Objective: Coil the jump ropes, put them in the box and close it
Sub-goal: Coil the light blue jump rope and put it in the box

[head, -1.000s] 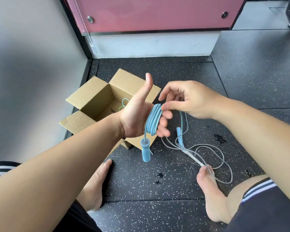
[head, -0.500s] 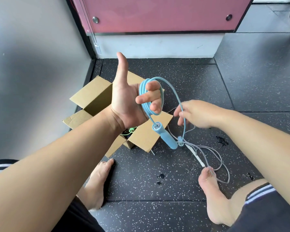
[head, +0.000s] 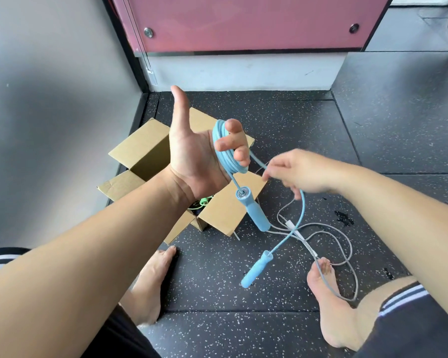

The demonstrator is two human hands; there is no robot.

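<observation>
Partly, the left hand (head: 192, 161) hides the box (head: 145, 153) interior.

I see a matt brown cardboard box (head: 150, 151); beside it a smooth, plastic-looking blue rope (head: 224, 161) and speckled, rubbery black floor (head: 373, 120), with a glossy pink panel (head: 243, 24) behind.

A pink panel (head: 248, 21) stands above the speckled black floor mats (head: 386, 130).

Bright even light, wide-angle edge distortion
</observation>
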